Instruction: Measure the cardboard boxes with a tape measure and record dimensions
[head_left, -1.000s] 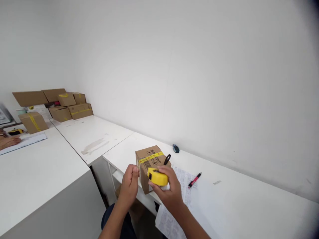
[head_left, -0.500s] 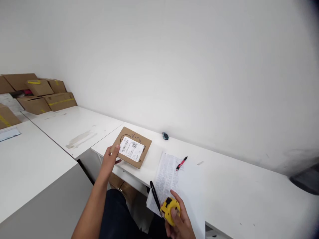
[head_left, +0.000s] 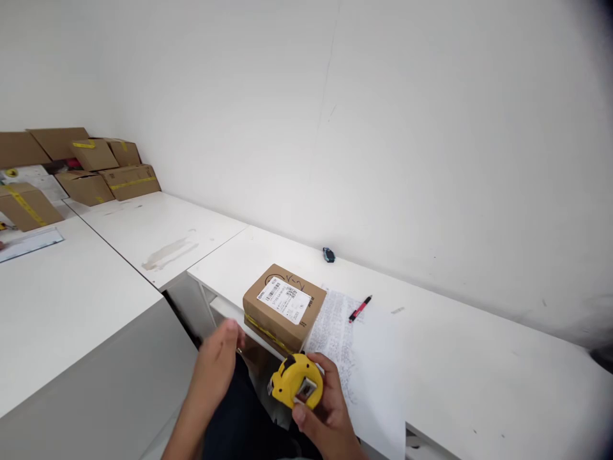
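A yellow tape measure [head_left: 294, 381] is gripped in my right hand [head_left: 330, 409], with the thumb and fingers around its case. Just beyond it, a small cardboard box [head_left: 282, 303] lies on the white table, its shipping label facing up and yellow tape along its near side. My left hand [head_left: 218, 361] hovers off the box's near left corner, slightly blurred. Its fingers are loosely curled, apart from the thumb, and nothing shows in them. Handwritten paper sheets [head_left: 340, 345] lie to the right of the box, with a red and black pen [head_left: 360, 308] on top.
A small dark watch-like object [head_left: 328, 255] sits near the wall. Several cardboard boxes [head_left: 131, 182] are stacked at the far left. A flat white panel or sheet [head_left: 33, 243] lies on the left table [head_left: 71, 306]. A gap separates the tables.
The box has gone from tilted in my left hand to resting on the table, further right. My left hand has let go and drawn back. The tape measure has turned and moved left.
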The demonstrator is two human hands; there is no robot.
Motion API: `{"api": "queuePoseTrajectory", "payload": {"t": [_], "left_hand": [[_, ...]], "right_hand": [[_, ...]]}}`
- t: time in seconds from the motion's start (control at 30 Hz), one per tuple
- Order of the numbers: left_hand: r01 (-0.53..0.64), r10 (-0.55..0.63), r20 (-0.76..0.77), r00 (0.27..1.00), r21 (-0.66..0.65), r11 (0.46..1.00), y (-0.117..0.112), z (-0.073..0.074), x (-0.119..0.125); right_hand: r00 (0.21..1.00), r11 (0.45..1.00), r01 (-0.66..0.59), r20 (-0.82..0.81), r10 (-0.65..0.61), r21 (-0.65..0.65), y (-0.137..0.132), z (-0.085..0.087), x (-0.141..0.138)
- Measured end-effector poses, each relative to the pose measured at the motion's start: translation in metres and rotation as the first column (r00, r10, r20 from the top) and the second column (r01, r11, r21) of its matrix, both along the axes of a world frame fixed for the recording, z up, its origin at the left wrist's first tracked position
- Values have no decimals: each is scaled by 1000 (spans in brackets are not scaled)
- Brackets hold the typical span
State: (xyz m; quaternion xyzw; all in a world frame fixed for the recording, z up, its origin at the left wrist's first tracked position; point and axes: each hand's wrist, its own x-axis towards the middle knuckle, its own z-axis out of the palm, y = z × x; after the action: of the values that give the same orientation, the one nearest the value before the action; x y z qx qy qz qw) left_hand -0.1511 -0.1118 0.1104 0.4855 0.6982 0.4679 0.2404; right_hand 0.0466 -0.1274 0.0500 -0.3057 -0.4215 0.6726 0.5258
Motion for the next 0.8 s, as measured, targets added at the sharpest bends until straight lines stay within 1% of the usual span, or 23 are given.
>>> {"api": "queuePoseTrajectory", "payload": {"t": [0.03, 0.07, 0.1, 0.13, 0.17, 0.2, 0.23, 0.27, 0.3, 0.33, 0.4, 0.43, 0.47, 0.5, 0.57, 0.63, 0.67, 0.7, 0.77, 0.8], "left_hand": [[157, -149, 129, 980, -51, 986, -10, -6, 4], [294, -269, 247, 931, -70, 953, -18, -11, 9], [392, -348, 341, 873, -67, 918, -24, -16, 14], [452, -393, 409, 823, -54, 890, -27, -20, 20], [486, -416, 460, 784, -41, 873, -29, -22, 25], [508, -426, 501, 753, -31, 861, -28, -23, 28], [525, -433, 530, 729, -27, 851, -24, -21, 29], [534, -436, 548, 714, -23, 845, -19, -18, 27], [527, -429, 559, 710, -17, 849, -11, -12, 22], [500, -412, 561, 718, -5, 866, 0, -5, 14], [381, -342, 554, 759, 48, 923, 26, 12, -9], [300, -296, 550, 781, 86, 950, 41, 22, -23], [224, -259, 551, 793, 132, 966, 56, 31, -37], [187, -235, 561, 794, 144, 972, 70, 39, -51], [185, -218, 582, 784, 117, 976, 93, 49, -73], [222, -219, 531, 819, 60, 973, 108, 50, -84], [245, -227, 473, 852, 24, 969, 113, 48, -84], [273, -242, 401, 883, -21, 962, 117, 44, -83], [330, -288, 268, 919, -127, 935, 120, 34, -74], [349, -308, 225, 924, -171, 921, 121, 30, -69]], "right_hand": [[1000, 997, 9, 17, -10, 80, 1, 0, 3], [999, 983, 1, 50, -10, 181, 3, 1, 6], [995, 957, -20, 98, -9, 289, 6, 1, 10], [988, 921, -48, 154, -13, 387, 10, 2, 13], [978, 881, -79, 208, -23, 466, 14, 3, 16], [967, 846, -105, 254, -37, 523, 18, 5, 19], [956, 827, -111, 287, -63, 551, 22, 7, 21], [946, 828, -89, 306, -103, 554, 26, 9, 22], [938, 843, -40, 310, -153, 537, 30, 12, 24], [932, 864, 31, 297, -206, 502, 34, 14, 28], [917, 893, 211, 235, -321, 397, 44, 21, 40], [905, 891, 293, 201, -375, 346, 49, 24, 51], [889, 879, 360, 170, -425, 314, 53, 26, 65], [867, 857, 420, 145, -476, 300, 56, 27, 81], [800, 789, 533, 120, -588, 306, 57, 26, 118], [712, 709, 641, 117, -693, 294, 50, 18, 150], [671, 678, 683, 132, -729, 272, 44, 13, 162], [641, 658, 712, 157, -752, 245, 37, 8, 169], [602, 637, 740, 210, -770, 214, 27, -1, 169], [600, 643, 733, 235, -765, 222, 24, -4, 162]]}}
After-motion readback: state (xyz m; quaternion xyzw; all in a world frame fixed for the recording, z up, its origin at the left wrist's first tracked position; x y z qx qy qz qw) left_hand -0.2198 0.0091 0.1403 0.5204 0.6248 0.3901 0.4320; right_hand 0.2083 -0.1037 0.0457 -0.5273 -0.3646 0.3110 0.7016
